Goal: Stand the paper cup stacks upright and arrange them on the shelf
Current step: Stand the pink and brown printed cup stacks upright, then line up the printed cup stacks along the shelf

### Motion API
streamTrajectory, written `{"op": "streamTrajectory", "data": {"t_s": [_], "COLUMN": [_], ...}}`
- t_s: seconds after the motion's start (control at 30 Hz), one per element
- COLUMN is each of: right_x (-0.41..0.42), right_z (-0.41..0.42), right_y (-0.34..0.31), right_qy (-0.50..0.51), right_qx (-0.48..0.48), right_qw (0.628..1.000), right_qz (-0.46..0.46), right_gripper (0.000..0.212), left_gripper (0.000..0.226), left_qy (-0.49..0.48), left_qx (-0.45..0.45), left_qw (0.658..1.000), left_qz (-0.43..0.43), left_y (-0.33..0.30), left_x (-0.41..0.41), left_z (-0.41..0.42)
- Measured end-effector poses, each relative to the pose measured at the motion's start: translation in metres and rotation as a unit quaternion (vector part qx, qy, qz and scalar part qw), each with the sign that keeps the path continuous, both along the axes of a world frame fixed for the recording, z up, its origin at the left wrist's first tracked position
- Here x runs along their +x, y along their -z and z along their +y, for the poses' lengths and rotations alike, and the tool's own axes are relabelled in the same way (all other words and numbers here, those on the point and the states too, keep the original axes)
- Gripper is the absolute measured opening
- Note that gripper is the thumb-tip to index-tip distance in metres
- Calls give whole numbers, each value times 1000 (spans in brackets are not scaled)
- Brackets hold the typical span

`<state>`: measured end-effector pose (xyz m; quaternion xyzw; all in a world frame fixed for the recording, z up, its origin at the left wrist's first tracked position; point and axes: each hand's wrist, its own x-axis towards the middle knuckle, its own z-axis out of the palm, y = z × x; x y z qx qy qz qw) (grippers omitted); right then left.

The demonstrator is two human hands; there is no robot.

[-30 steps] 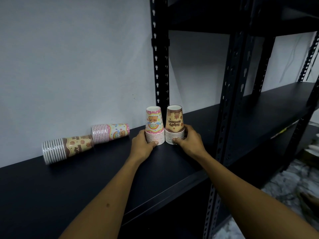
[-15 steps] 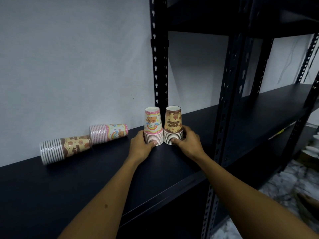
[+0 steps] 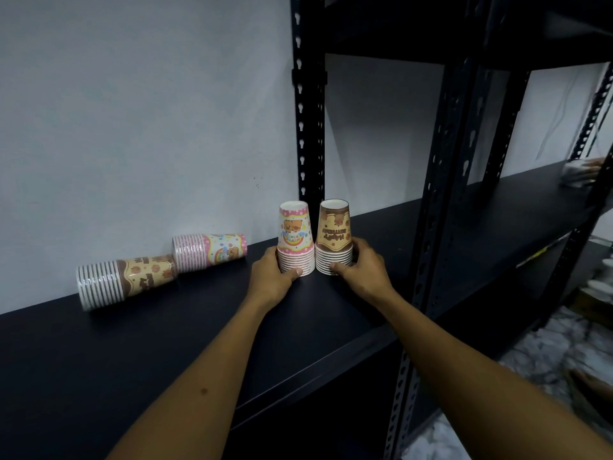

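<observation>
Both hands are cupping upside-down stacks on the black shelf (image 3: 166, 360): the left hand (image 3: 270, 277) is wrapping the pink cup stack (image 3: 296, 240), the right hand (image 3: 360, 272) is gripping the brown cup stack (image 3: 333, 239) touching beside it. Left of the pink cup stack, along the wall, a toppled brown stack (image 3: 127, 280) and toppled pink stack (image 3: 209, 252) are lying sideways.

Two upright cup stacks (image 3: 314, 240) stand mouth-down side by side on the shelf (image 3: 172, 343), just before a rack post (image 3: 310, 127) at the far wall. The left hand (image 3: 270, 277) flanks them on the left, the right hand (image 3: 363, 270) on the right. Farther left, two stacks (image 3: 162, 265) lie on their sides end to end along the wall.
</observation>
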<state>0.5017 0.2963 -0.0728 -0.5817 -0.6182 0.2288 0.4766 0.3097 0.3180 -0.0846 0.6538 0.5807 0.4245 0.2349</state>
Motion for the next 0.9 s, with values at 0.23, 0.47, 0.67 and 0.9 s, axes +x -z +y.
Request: {"op": "streamTrajectory", "data": {"t_s": [0.23,0.47,0.67,0.9], "right_x": [0,-8,-45,-125], "right_z": [-10,-37,-54,-36], "right_y": [-4,-1,1,-8], "right_qy": [9,63,-63,-208], "right_qx": [-7,47,21,-36], "right_qw": [1000,997,995,957], "right_qz": [23,-11,-71,-198], "right_gripper": [70,44,41,62], "left_gripper": [75,78,60,62], "left_qy": [1,0,-31,-129], "left_qx": [-25,-24,83,141], "left_qw": [1000,999,976,879], "left_qz": [-10,31,200,437], "left_y": [-4,-4,-17,-37], "left_x": [-1,-24,-85,-138], "left_z": [-6,-29,-42,-23]}}
